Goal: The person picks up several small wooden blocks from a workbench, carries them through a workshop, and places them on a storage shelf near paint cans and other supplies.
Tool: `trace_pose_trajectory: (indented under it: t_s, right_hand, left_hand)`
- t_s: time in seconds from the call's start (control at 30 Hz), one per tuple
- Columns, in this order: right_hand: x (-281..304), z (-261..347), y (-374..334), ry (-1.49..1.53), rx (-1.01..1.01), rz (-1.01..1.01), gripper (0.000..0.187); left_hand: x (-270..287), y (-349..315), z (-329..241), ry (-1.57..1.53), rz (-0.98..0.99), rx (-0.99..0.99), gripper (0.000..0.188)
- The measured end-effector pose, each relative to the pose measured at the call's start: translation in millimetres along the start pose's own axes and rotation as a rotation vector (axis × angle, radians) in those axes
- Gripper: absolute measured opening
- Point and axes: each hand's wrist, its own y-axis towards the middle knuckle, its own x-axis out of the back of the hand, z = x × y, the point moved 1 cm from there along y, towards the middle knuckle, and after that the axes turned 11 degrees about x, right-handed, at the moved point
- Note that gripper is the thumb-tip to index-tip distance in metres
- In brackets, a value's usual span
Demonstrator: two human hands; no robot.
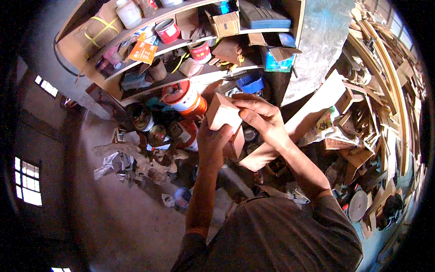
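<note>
A pinkish-brown wooden block (pixel 225 113) with squared edges is held up in front of my body. My left hand (pixel 215 141) is closed around its lower left side, the thumb lying across the front face. At the upper right edge my right hand (pixel 266 121) is closed, its thumb bent on the near side and the fingers curled over the top. Whether anything thin lies under the right fingertips I cannot make out. Part of the wood shows below the left thumb, angled downward.
Ahead, shelves (pixel 136 80) hold paint cans, cartons and a blue case (pixel 265 20). Below them stand orange-and-white buckets (pixel 185 99) and a blue basket (pixel 250 84). A long pale board (pixel 312 109) leans at the right, beside piled wood offcuts (pixel 385 104). Crumpled scraps (pixel 136 161) litter the floor.
</note>
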Motion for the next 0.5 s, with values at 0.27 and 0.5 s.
trace_pose_trajectory:
  t_s: [0.27,0.5]
  right_hand:
    - [5.8,-8.1,-2.2,-0.285,0.131,0.045,0.038]
    - [-1.5,1.2,-4.0,-0.268,0.196,0.194,0.031]
  left_hand:
    - [6.0,3.5,15.9,-0.023,-0.018,0.131,0.059]
    - [13.2,-2.0,22.9,0.122,0.066,0.108,0.061]
